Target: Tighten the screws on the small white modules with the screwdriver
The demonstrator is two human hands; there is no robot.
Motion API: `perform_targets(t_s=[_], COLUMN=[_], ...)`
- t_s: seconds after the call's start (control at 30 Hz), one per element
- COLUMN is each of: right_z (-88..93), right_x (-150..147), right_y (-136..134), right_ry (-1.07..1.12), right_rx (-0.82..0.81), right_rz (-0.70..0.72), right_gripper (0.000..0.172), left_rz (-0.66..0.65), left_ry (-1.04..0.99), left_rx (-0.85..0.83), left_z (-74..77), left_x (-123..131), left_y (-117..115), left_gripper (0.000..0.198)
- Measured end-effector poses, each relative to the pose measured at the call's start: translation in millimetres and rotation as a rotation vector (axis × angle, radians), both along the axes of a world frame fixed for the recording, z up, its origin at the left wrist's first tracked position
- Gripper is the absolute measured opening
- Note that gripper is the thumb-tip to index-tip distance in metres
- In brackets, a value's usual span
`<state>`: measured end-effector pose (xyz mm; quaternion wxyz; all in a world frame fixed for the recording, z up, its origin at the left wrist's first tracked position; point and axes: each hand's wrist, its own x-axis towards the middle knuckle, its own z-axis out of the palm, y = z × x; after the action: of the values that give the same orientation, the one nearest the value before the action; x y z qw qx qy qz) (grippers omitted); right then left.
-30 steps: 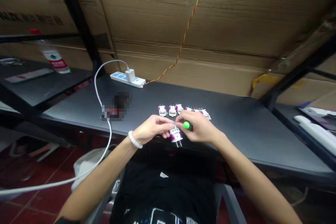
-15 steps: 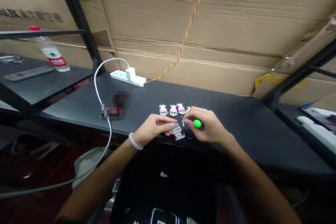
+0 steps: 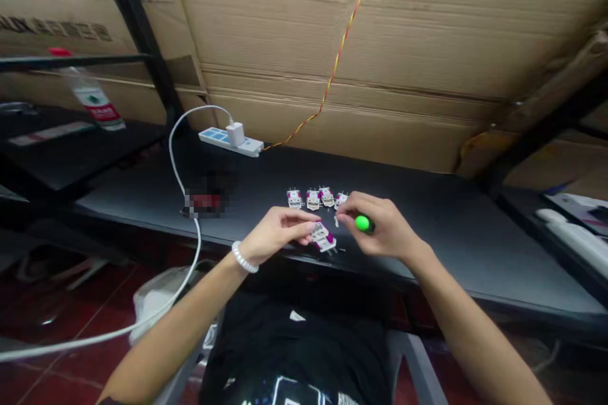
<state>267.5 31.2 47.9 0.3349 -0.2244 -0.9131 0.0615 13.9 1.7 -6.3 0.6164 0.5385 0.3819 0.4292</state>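
Between its thumb and fingers my left hand (image 3: pixel 278 231) pinches a small white and purple plug-like part (image 3: pixel 325 238) with metal pins, tilted near the table's front edge. My right hand (image 3: pixel 380 224) is closed around a screwdriver (image 3: pixel 363 223); the bright green end of its dark handle points toward me, and its tip is hidden. At the right fingertips is a tiny white piece (image 3: pixel 337 221), and I cannot tell whether they touch it. Behind my hands several similar white and purple parts, including one at the left end (image 3: pixel 294 199), lie in a row.
A white power strip (image 3: pixel 231 142) with a plugged-in adapter (image 3: pixel 235 134) lies at the back. Its white cable (image 3: pixel 173 152) hangs over the front edge at left. A twisted red-yellow wire (image 3: pixel 339 54) rises along the cardboard (image 3: pixel 427 44). A bottle (image 3: pixel 101 107) stands on the left shelf.
My right hand has shifted slightly right, away from the held part, with the screwdriver still in it. More of a part behind it now shows. My left hand has barely moved.
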Motion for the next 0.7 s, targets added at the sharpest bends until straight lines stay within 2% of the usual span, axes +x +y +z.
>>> perform_targets(t_s=[0.27,0.4,0.53,0.7], right_z=[0.3,2.3,1.6,-6.4], right_x=[7.1,13.1,18.0,18.2], right_y=[1.3,4.1,10.4,16.6], right_ry=[-0.058,-0.144,-0.257,-0.385], right_rx=[-0.033,-0.088,-0.16,-0.203], right_rz=[-0.009,-0.022,-0.023,-0.034], right_gripper=[0.007,0.008,0.01,0.014], left_rz=[0.032,0.118,0.198,0.222], left_ry=[0.008,0.117,0.248,0.333], left_rx=[0.014,0.08,0.152,0.157], left_z=[-0.9,-1.1,-2.1,-2.3], left_x=[0.5,1.4,3.6,4.5], left_y=[0.3,-1.9,-6.0,-9.4], left_gripper=[0.044,0.046,0.037,0.031])
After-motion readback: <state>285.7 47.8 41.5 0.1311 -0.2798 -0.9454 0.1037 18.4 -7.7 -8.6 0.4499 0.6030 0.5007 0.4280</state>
